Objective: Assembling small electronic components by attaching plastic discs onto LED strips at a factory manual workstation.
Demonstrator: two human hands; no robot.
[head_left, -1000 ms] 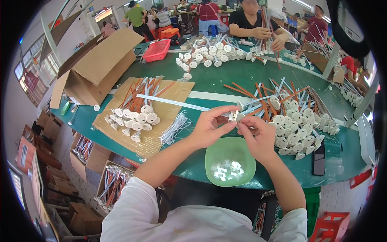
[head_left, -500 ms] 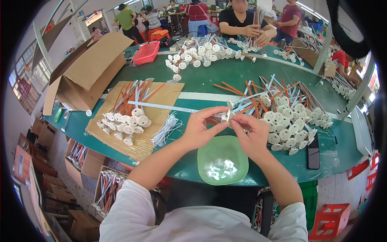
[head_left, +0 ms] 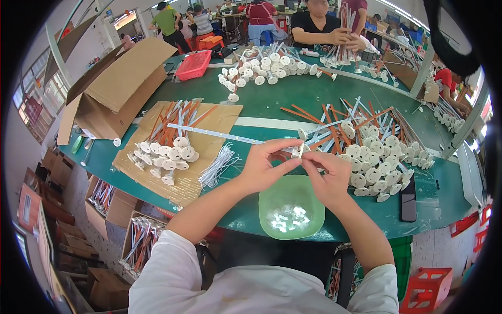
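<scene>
Above the green bowl [head_left: 317, 201] I hold a long pale LED strip [head_left: 217, 134] with a white round disc [head_left: 298, 152] at its right end. My left hand [head_left: 263, 166] is closed around the strip close to the disc, and the strip's free end reaches out to the left. The fingertips of my right hand [head_left: 330, 177] pinch at the disc's edge; any small piece between them is hidden. Small white translucent pieces [head_left: 289, 219] lie in the bowl below.
Piles of white-disc strips sit right [head_left: 374, 162], left on flattened cardboard [head_left: 193, 186], and at the far side [head_left: 272, 65]. White wires [head_left: 219, 165] lie beside the cardboard. A phone [head_left: 408, 201], cardboard box [head_left: 123, 78] and red basket [head_left: 193, 66] are around. A co-worker [head_left: 319, 31] holds strips opposite.
The disc in my fingers has turned slightly, showing more of its white face. My hands stay almost in place. The co-worker opposite has raised the bundle of strips more upright.
</scene>
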